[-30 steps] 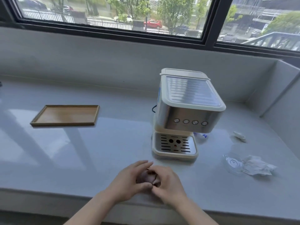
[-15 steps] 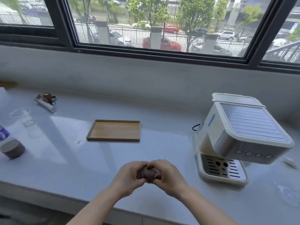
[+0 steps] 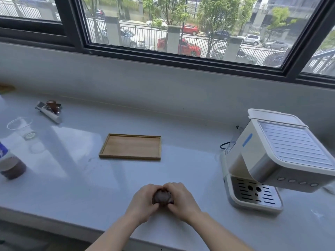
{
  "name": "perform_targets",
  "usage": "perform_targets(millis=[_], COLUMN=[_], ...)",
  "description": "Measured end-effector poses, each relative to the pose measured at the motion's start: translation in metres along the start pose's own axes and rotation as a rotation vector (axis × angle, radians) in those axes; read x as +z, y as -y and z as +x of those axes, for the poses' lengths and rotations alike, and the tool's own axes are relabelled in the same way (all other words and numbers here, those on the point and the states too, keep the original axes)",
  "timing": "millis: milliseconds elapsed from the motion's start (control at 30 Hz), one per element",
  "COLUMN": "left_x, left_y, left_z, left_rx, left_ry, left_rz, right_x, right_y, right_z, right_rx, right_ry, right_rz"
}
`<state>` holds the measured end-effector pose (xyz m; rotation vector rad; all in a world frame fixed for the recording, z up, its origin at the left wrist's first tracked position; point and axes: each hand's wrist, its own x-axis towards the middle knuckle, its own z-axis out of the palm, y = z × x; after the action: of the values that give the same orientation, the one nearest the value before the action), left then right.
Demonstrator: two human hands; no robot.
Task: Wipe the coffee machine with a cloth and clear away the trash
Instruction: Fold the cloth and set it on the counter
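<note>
A cream and steel coffee machine stands on the grey counter at the right. Its slotted drip tray faces me. Near the counter's front edge my left hand and my right hand press together around a small dark brown bunched cloth. Both hands hold it, and only its top shows between the fingers. The hands are a good way left of the machine and apart from it. No trash is in view.
A shallow wooden tray lies behind my hands. At the left are a clear plastic cup, a bottle with dark liquid and a portafilter with a tamper. A black cable runs behind the machine.
The view has swung left: the machine slid to the right edge, the crumpled trash left the view, and the cup, bottle and portafilter came in. My hands stay clasped on the cloth.
</note>
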<state>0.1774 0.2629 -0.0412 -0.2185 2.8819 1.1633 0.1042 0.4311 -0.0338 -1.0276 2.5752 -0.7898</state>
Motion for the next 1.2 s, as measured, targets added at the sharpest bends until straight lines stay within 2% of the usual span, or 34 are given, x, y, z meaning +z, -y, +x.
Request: perform_targets(millis=[200,533,867,1200], left_x=[0.002,-0.001,0.007,0.045], left_y=[0.005,-0.009,-0.063,-0.134], left_z=[0.003,-0.003,-0.007,-0.010], left_rx=[0.043,-0.025,0.045,0.138], left_ry=[0.045,0.078,0.008,0.026], left_rz=[0.156,0.227,0.309,0.384], right_x=[0.007,-0.007,-0.052,-0.096], right_y=[-0.004,-0.005,-0.013,-0.048], right_z=[0.002,-0.006,-0.046,-0.115], right_rx=[0.061,0.106,0.148,0.218], right_ry=[0.035,0.125,0.006,-0.077], right_rz=[-0.024,-0.079,-0.124,-0.181])
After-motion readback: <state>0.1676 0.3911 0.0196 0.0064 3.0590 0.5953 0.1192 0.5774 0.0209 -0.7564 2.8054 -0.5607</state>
